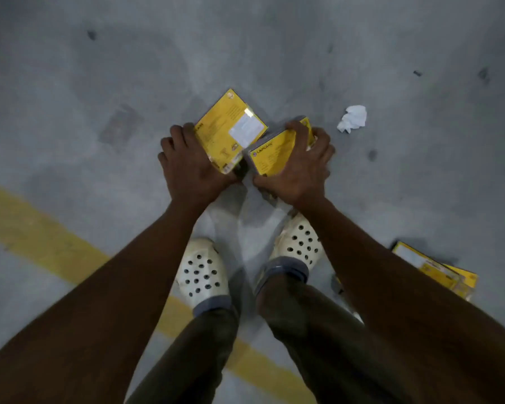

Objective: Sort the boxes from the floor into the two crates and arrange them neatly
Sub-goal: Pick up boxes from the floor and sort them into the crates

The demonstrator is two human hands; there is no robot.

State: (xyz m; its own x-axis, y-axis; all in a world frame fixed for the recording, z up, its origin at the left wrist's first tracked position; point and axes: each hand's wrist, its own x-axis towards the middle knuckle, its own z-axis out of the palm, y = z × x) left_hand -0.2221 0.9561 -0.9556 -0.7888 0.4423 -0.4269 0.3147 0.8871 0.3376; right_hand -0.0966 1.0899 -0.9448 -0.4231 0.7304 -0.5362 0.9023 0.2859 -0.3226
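Note:
Two flat yellow boxes are held low over the grey floor in front of my feet. My left hand (188,167) grips the left yellow box (229,131), which carries a white label and tilts up to the right. My right hand (299,167) grips the right yellow box (271,156) by its upper and lower edges, fingers curled over the top. The two boxes nearly touch at their inner corners. More yellow boxes (438,271) lie on the floor at the right, partly hidden by my right forearm. No crate is in view.
A crumpled white paper (352,118) lies on the floor right of the boxes. A yellow painted line (41,237) runs diagonally across the floor at the lower left. My feet in white perforated clogs (201,272) stand just below my hands.

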